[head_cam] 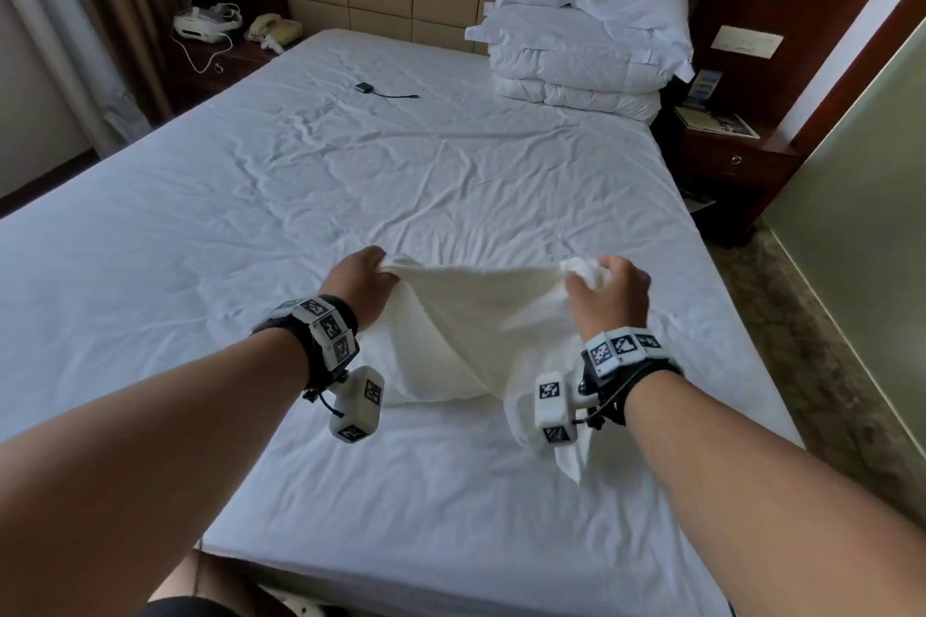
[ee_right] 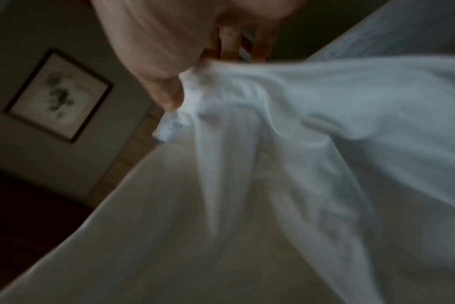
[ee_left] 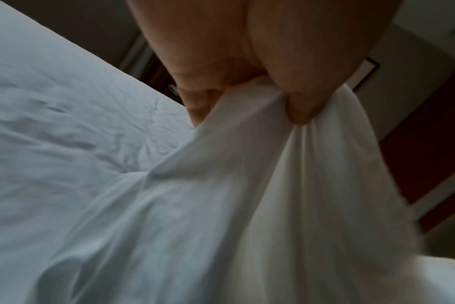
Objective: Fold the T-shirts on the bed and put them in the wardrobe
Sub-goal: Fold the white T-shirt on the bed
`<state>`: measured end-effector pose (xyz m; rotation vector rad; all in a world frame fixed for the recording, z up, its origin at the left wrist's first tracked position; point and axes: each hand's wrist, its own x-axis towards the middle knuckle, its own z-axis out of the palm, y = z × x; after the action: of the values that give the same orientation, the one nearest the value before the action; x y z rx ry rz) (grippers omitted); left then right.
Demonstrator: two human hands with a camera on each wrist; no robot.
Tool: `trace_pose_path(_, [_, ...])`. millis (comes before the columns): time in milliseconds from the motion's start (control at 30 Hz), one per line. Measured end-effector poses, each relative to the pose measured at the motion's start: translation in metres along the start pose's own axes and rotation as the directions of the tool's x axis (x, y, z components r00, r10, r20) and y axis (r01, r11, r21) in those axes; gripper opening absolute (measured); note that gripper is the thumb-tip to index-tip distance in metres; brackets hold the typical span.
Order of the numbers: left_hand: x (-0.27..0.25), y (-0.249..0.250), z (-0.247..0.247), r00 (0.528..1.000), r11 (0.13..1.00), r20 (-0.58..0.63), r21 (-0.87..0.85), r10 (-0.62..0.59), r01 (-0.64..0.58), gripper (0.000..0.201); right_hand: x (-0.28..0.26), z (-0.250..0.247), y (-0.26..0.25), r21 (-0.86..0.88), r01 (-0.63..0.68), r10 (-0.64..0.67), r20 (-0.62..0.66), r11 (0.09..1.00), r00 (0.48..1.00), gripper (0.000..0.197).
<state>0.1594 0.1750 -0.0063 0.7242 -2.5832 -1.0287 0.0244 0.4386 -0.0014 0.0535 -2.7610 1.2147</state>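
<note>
both hands hold 1 white t-shirt (head_cam: 466,316) up over the near half of the bed (head_cam: 351,175), its lower cloth sagging onto the sheet. the left hand (head_cam: 358,273) pinches 1 top corner between thumb and fingers; the right hand (head_cam: 609,288) clutches a bunched wad of the other. to do this step well, i judge the top edge should be pulled taut and level, then the shirt lowered flat onto the sheet before any fold. the bunched right corner probably needs spreading first. the wardrobe is out of view, both wrist views are blurred, and sleeves and collar cannot be made out. no other t-shirts are visible.
</note>
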Motion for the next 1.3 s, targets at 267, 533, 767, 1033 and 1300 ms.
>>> trace_pose_path(267, [-0.009,0.050,0.021,0.981,0.974,0.044,-0.134,0.187,-0.180,0.015,-0.062,0.040,-0.061,0.026,0.418,-0.366,0.535,0.908,0.762,0.077])
trace_pose_path(533, [-0.018,0.019,0.018,0.957,0.954,0.289,0.297,-0.039,-0.051,0.026,-0.026,0.006,-0.067,0.381,0.151,-0.202,0.097,0.912,0.975,0.033])
trace_pose_path(767, [-0.008,0.017,0.000,0.977,0.938,0.054,-0.274,-0.205,0.212,0.018,-0.008,-0.009,-0.030,0.332,-0.015,0.020,-0.010,0.943,1.000,0.021])
trace_pose_path(1033, [-0.012,0.040,-0.010,0.975,0.793,0.020,-0.578,-0.221,0.192,0.029,-0.026,0.001,-0.002,-0.079,-0.073,0.091,0.243,0.994,0.966,0.046])
trace_pose_path(1300, [-0.020,0.050,0.007,0.954,0.820,0.298,-0.539,-0.027,0.192,0.049,-0.086,0.032,-0.053,0.055,0.659,-0.625,0.382,0.750,0.681,0.100])
